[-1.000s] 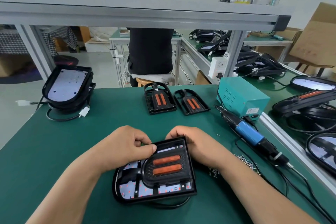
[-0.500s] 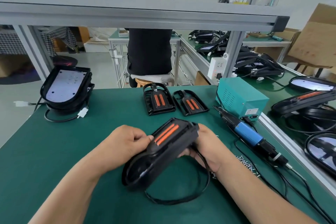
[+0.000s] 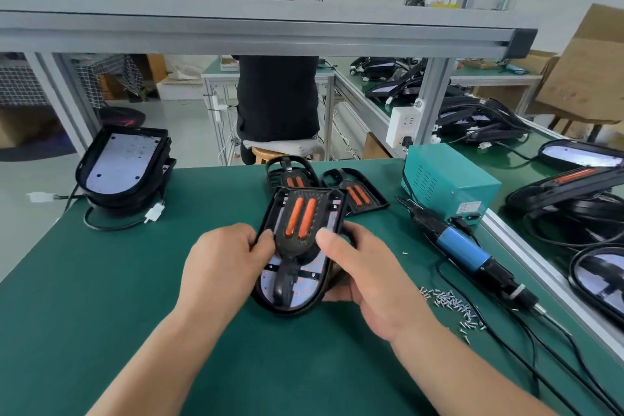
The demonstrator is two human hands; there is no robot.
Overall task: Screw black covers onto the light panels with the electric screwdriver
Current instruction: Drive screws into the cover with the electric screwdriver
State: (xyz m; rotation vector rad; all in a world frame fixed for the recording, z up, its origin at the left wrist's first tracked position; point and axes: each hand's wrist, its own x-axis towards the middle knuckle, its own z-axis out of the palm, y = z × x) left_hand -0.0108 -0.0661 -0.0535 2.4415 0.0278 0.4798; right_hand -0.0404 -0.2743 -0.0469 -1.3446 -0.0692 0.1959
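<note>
I hold a light panel (image 3: 305,284) with a black cover (image 3: 304,213) lying on it, its two orange strips facing up, lengthwise away from me above the green mat. My left hand (image 3: 223,263) grips the left edge of panel and cover. My right hand (image 3: 364,277) grips the right side, thumb on top of the cover. The blue electric screwdriver (image 3: 462,246) lies on the mat to the right, untouched. A small heap of screws (image 3: 449,300) sits near my right wrist. Two spare black covers (image 3: 358,192) lie behind the held panel.
A stack of light panels (image 3: 125,162) with a white connector stands at the far left. A teal power box (image 3: 445,182) stands at the right rear, cables trailing along the right edge. More panels lie on the neighbouring bench (image 3: 574,213). A person sits with their back turned beyond the table.
The panel with its cover was lifted off the mat, tilted and turned about a quarter turn. It now points away from me, and both hands have shifted to its sides.
</note>
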